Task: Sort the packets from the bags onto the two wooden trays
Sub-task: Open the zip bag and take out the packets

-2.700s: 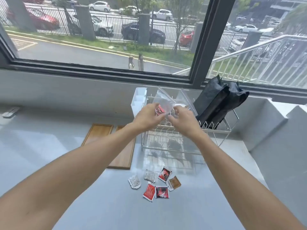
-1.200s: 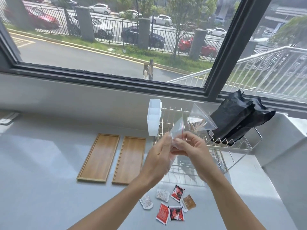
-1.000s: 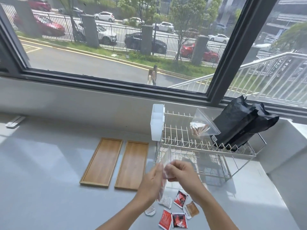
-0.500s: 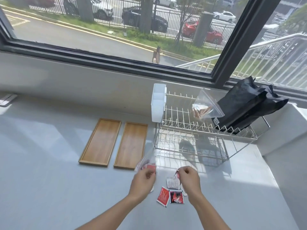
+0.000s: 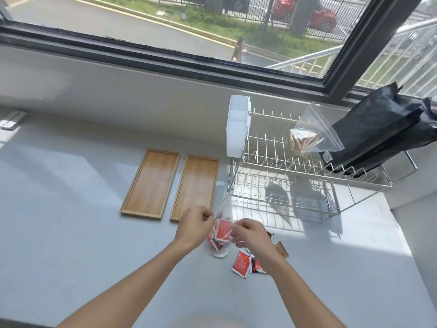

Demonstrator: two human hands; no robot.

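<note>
As I watch from the head camera, using the dish rack (image 5: 295, 185) as my landmark:
Left hand (image 5: 195, 224): I see its fingers curled, pinching the clear bag (image 5: 221, 230) in front of the rack's left end.
Right hand (image 5: 251, 233): fingers curled, pinching the same bag's other side.
Bag contents: red packets (image 5: 222, 230), held above the counter (image 5: 71, 233).
Loose packets (image 5: 241, 263): on the counter, near the right wrist.
Wooden trays (image 5: 194, 185): side by side, left of the rack.
Second clear bag (image 5: 312, 133): propped on the rack's top tier.
Black bags (image 5: 378, 133): leaning on the rack's right end.
</note>
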